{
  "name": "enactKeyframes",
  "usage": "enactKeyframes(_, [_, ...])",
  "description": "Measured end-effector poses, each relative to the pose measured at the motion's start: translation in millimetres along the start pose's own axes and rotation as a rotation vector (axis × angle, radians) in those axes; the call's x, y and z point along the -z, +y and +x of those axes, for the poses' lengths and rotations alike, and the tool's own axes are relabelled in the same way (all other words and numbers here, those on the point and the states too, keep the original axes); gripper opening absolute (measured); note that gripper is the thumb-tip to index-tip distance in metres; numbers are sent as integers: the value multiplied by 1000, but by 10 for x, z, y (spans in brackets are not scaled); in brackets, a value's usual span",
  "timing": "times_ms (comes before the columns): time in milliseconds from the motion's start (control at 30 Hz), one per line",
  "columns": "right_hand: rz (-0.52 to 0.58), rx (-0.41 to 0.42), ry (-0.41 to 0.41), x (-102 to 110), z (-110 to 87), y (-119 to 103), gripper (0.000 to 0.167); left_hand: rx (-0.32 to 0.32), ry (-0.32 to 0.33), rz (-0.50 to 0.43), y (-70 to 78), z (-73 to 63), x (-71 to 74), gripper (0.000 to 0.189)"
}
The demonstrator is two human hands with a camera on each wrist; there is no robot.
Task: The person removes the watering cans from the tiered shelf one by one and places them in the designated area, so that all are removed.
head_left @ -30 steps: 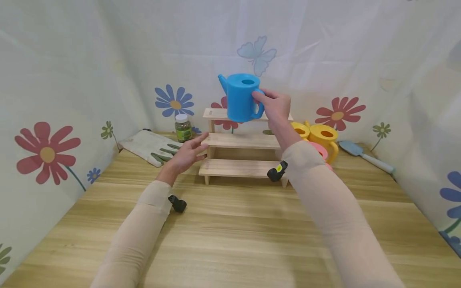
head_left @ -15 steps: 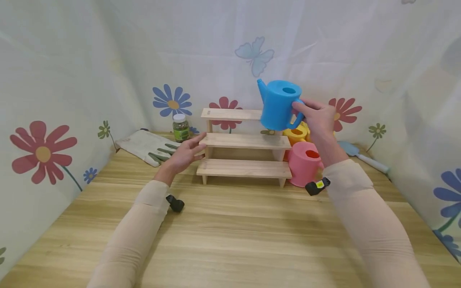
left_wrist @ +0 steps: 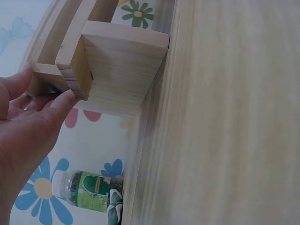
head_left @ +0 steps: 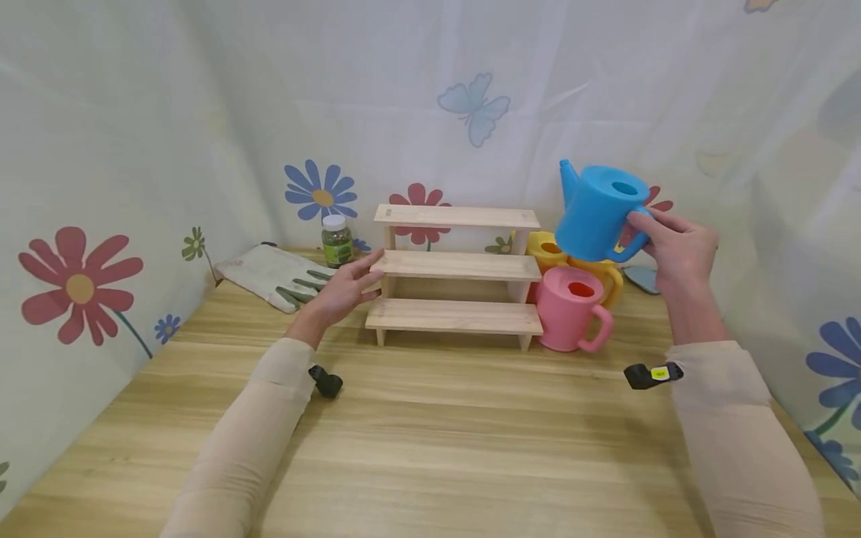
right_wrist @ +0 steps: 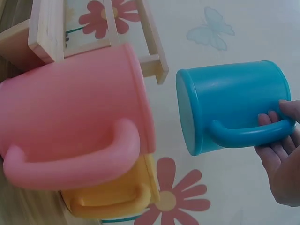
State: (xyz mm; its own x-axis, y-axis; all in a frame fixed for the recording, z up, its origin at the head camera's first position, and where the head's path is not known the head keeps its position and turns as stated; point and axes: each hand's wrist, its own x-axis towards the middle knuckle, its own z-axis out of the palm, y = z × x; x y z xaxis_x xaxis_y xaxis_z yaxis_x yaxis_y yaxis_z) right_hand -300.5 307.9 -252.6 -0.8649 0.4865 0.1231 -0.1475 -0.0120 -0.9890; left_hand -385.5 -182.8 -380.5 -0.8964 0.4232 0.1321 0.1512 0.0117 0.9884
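My right hand (head_left: 682, 250) grips a blue watering can (head_left: 599, 213) by its handle. The can hangs in the air, a little tilted, its spout up at the left, above the yellow watering cans (head_left: 548, 250). In the right wrist view the fingers curl round the upper end of the handle. My left hand (head_left: 345, 290) touches the left end of the middle step of a three-tier wooden shelf (head_left: 454, 264), fingers mostly straight. A pink watering can (head_left: 566, 310) stands upright at the shelf's right end, its handle to the right.
Behind the left hand stands a seed jar (head_left: 337, 241) with a white lid. White and green gloves (head_left: 269, 273) lie at the back left. Part of a light blue trowel (head_left: 642, 279) shows behind the right hand. A flowered cloth hangs around the wooden table (head_left: 430, 433).
My right hand has carried the blue watering can from over the shelf to the right and slightly down. The pink can has come fully into view. The left hand stays at the shelf.
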Motion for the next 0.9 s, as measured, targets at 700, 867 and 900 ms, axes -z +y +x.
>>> enactKeyframes(700, [122, 63, -128, 701, -22, 116, 17, -4, -1, 0, -17, 5, 1, 62])
enactKeyframes(867, [79, 39, -176, 851, -26, 123, 9, 2, 8, -14, -28, 14, 14, 61])
enactKeyframes(900, [64, 36, -186, 881, -30, 125, 8, 5, 8, -15, -30, 15, 15, 61])
